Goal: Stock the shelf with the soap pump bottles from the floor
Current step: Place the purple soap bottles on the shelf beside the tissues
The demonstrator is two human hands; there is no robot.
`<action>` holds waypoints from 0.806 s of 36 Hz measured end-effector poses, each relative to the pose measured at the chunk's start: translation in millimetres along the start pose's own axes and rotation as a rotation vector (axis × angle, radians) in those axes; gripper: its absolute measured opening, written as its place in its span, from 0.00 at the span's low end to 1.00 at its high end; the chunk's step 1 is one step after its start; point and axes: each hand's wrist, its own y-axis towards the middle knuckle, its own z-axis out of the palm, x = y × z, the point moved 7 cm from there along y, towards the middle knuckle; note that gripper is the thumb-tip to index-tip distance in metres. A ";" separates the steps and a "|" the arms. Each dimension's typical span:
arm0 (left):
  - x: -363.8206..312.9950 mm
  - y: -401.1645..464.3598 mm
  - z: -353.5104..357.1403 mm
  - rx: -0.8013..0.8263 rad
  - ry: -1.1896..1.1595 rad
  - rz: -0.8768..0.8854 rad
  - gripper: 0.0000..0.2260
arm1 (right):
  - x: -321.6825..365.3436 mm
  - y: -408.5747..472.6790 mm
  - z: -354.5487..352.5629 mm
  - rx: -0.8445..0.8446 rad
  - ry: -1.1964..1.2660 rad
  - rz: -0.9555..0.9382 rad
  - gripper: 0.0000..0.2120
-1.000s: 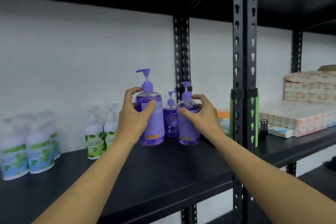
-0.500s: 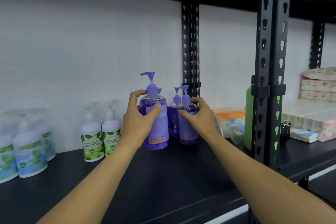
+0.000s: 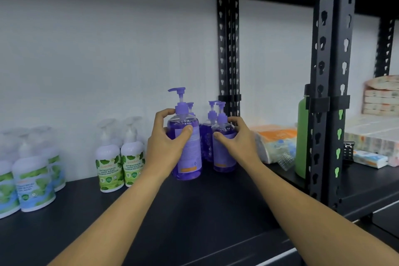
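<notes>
Seen just right of centre frame, a person's left hand grips a large purple soap pump bottle, thumb across its label and fingers curled round the shoulder below the pump, while the right hand wraps round a second purple pump bottle just beside it. Both bottles stand upright on the black shelf, their bases on its surface. Directly behind them, more purple pump bottles stand close against the white back wall, partly hidden by the front pair. Left of centre, two green-labelled hand wash bottles stand side by side near the wall, and at the far left edge sits a blurred cluster of blue-and-green labelled bottles. To the right of the hands lie soft tissue packs, a green flask behind the black perforated upright, and stacked tissue packets at the right edge.
</notes>
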 end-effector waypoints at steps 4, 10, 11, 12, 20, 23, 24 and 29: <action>2.9 1.5 5.7 -0.001 0.003 0.002 0.19 | -6.3 -1.9 0.4 0.032 0.010 0.006 0.29; 4.8 5.1 21.9 -0.019 0.044 0.025 0.22 | -17.3 -10.2 -5.0 0.032 0.102 0.085 0.25; 5.8 5.9 25.1 -0.026 0.052 0.026 0.22 | -19.0 -11.2 -6.0 0.036 0.100 0.092 0.24; 7.3 6.4 28.3 -0.034 0.057 0.024 0.22 | -19.6 -12.2 -6.9 0.041 0.092 0.089 0.23; 32.6 10.6 45.3 -0.121 0.085 0.005 0.23 | -20.0 -19.1 -5.3 0.084 0.039 0.058 0.21; 41.6 10.8 48.8 -0.141 0.104 0.002 0.23 | -23.2 -19.2 -4.0 0.094 0.044 0.070 0.23; 44.1 10.7 49.4 -0.145 0.114 0.003 0.24 | -24.4 -19.1 -3.9 0.095 0.043 0.075 0.24; 54.2 8.0 50.5 -0.148 0.150 0.010 0.23 | -29.1 -17.4 -0.4 0.121 0.010 0.076 0.29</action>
